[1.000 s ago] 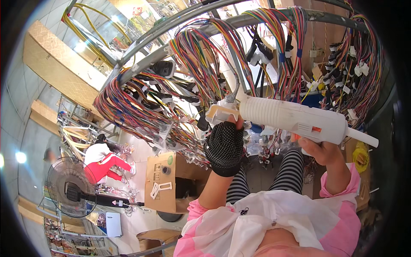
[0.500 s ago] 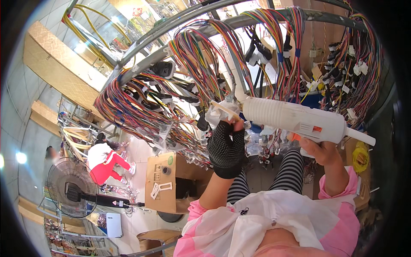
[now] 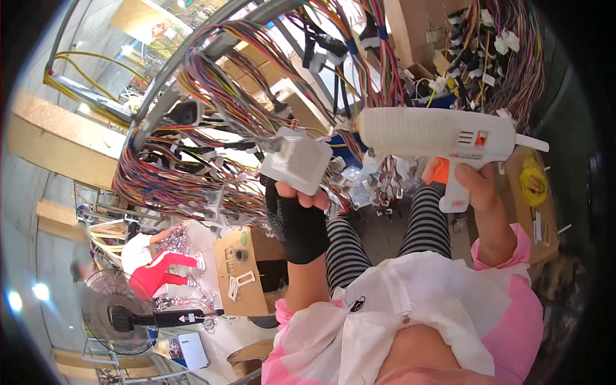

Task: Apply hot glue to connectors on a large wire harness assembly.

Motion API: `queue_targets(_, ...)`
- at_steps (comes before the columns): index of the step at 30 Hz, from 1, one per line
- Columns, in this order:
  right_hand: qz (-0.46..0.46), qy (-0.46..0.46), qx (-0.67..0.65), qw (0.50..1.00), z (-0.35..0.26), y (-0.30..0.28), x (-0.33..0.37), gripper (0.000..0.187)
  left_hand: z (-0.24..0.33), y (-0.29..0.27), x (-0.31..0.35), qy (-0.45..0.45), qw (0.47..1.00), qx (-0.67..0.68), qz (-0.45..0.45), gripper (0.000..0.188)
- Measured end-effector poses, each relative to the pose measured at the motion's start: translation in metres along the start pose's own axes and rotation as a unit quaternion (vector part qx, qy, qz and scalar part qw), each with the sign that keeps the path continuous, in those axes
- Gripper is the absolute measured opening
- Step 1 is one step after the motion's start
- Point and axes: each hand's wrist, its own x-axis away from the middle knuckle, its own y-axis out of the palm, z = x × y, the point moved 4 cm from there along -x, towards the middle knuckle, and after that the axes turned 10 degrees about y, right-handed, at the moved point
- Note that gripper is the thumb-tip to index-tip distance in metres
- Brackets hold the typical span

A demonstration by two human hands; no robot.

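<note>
Here, nearest the camera: white-and-pink jacket (image 3: 423, 289), with black-and-grey striped trouser legs (image 3: 428, 224) beyond it. Hands apart, each occupied. Left hand (image 3: 298, 221), in a black fingerless glove with bare fingertips, is closed on the near edge of a translucent white, square plastic piece (image 3: 296, 160), held tilted in front of the hanging wires; thumb position cannot be told. Right hand (image 3: 476, 185), bare, is clamped round the handle of a white plastic glue gun (image 3: 423, 131), index finger at its orange trigger (image 3: 441, 171). Gun lies nearly level, front end pointing left, near the square piece but not touching; a white rod (image 3: 532, 142) protrudes from its rear. Beyond: multicoloured wire bundles (image 3: 151, 183) draped over a curved grey metal rail (image 3: 168, 72). Lower left, on the floor: brown cardboard box (image 3: 247, 296) bearing two white flat frames (image 3: 240, 282). Farther left: black round-caged fan (image 3: 122, 314); behind it, a bending person (image 3: 144, 260) in white top and red trousers.
</note>
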Motion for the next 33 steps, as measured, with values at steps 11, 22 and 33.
queue_targets(11, 0.164, -0.020, -0.006, 0.986, 0.017, -0.035, 0.060, 0.046, -0.029, -0.014, 0.036, 0.032, 0.925, -0.334, 0.178, 0.044)
queue_targets(22, 0.189, 0.039, -0.018, 0.981, 0.064, -0.048, 0.095, 0.050, -0.134, -0.031, 0.067, -0.114, 0.903, -0.386, 0.151, 0.045)
queue_targets(33, 0.143, 0.025, -0.061, 0.987, 0.076, -0.053, 0.102, 0.051, -0.147, -0.035, 0.074, -0.141, 0.937, -0.101, 0.304, 0.042)
